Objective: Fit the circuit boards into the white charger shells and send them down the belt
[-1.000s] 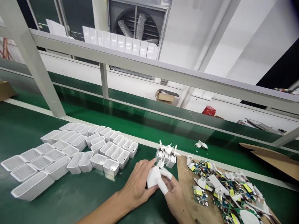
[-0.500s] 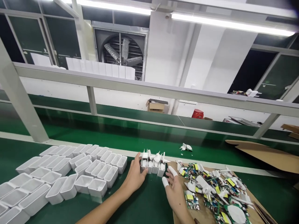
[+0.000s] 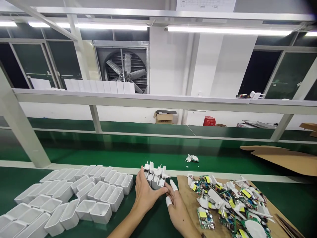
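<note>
A short row of small white plastic cases [image 3: 155, 183] stands on the green bench in front of me, with white plug parts [image 3: 158, 170] sticking out of their tops. My left hand [image 3: 146, 195] wraps the row's left end, fingers behind and thumb across the front. At the row's right end is my right hand [image 3: 180, 211], fingers apart, white covers on two fingertips; one finger reaches the corner case near my left thumb. Whether it presses there I cannot tell. On the left, many empty white cases [image 3: 101, 213] stand in rows, open side up.
Circuit boards with white plug parts [image 3: 205, 218] are heaped on a cardboard sheet [image 3: 183, 191] at right. Tweezers [image 3: 287, 224] lie at its edge. A separate board with a plug [image 3: 192, 158] lies on the green surface beyond. A pale rail [image 3: 158, 101] crosses overhead.
My view has tilted up and levelled. My left thumb has come across the front of the cases, and my right hand has moved in from the right to the row's end.
</note>
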`<state>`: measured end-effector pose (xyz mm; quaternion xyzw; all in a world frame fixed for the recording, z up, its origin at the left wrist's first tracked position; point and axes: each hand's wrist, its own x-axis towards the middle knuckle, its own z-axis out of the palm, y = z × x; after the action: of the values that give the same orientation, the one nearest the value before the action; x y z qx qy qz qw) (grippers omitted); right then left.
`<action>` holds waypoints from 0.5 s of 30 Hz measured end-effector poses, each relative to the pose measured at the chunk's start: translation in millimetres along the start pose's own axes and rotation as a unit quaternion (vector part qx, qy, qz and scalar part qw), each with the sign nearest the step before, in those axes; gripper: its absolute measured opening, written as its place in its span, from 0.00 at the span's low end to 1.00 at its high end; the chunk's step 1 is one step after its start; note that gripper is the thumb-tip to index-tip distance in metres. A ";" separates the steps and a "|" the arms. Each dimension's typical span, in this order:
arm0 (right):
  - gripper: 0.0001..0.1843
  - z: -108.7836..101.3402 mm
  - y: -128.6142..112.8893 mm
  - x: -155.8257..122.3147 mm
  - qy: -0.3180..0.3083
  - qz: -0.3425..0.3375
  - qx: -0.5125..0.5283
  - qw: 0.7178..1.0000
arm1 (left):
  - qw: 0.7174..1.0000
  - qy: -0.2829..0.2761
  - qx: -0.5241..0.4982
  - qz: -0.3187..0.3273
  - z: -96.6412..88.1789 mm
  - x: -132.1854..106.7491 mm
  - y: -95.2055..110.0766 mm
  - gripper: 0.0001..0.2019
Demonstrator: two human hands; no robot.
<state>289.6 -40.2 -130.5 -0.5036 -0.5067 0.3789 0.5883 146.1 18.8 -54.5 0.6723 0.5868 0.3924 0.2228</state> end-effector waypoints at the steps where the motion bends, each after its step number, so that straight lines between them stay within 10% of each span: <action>1: 0.37 0.6 0.7 -0.5 -0.007 0.002 -0.001 1.000 | 1.000 0.009 0.010 -0.001 2.2 1.0 1.6 0.68; 15: 0.42 4.0 22.8 -9.0 -0.002 -0.027 -0.137 0.990 | 0.990 0.037 0.134 0.021 22.4 40.6 25.3 0.66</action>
<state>285.4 -43.3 -154.8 -0.5646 -0.5684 0.2911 0.5229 179.4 56.1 -37.8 0.6933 0.6278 0.3391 0.1005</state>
